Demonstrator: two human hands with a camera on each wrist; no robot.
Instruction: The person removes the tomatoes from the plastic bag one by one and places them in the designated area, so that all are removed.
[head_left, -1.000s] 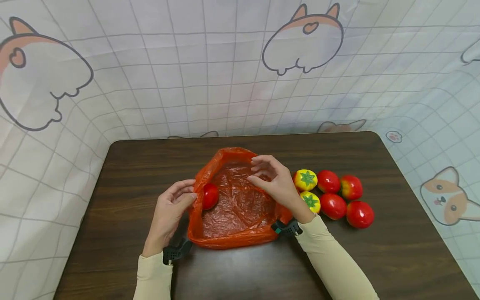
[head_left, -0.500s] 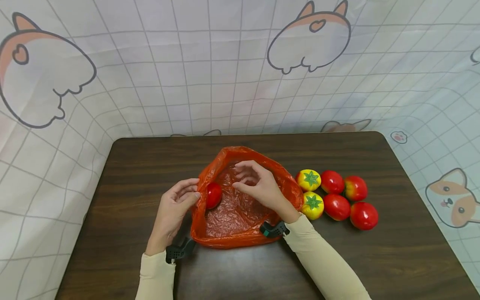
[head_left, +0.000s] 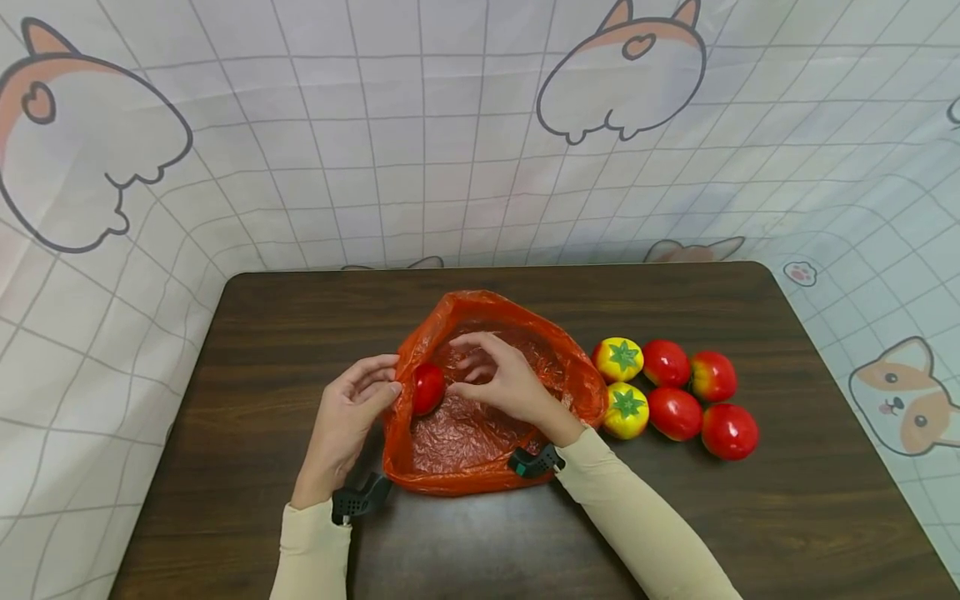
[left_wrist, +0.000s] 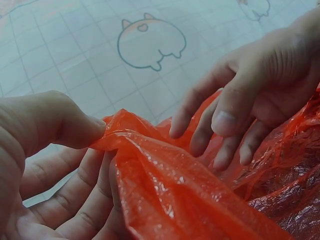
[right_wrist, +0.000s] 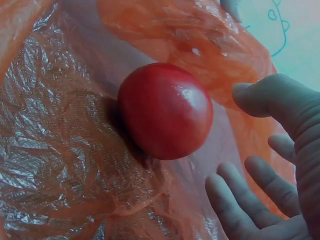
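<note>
An orange-red plastic bag [head_left: 487, 475] lies on the table with its mouth spread wide. At its left side my left hand [head_left: 348, 412] pinches the rim between thumb and fingers, which the left wrist view shows close up. A red toy tomato [head_left: 428, 389] rests inside, against the left wall of the bag. Over the bag's mouth my right hand [head_left: 502, 379] has its fingers loosely bent around nothing, thumb tip near the tomato. In the right wrist view the tomato [right_wrist: 166, 111] sits apart from the spread fingers of that hand.
Right of the bag stand two yellow-and-red toy tomatoes with green star tops, such as the nearer one [head_left: 626, 410]. Beyond them several red ones [head_left: 675, 414] cluster together. The dark wooden table [head_left: 247, 400] ends at a white grid-patterned curtain [head_left: 465, 142].
My right hand has moved left from the bag's right rim to over its inside, close to the tomato. The left hand keeps its pinch on the rim.
</note>
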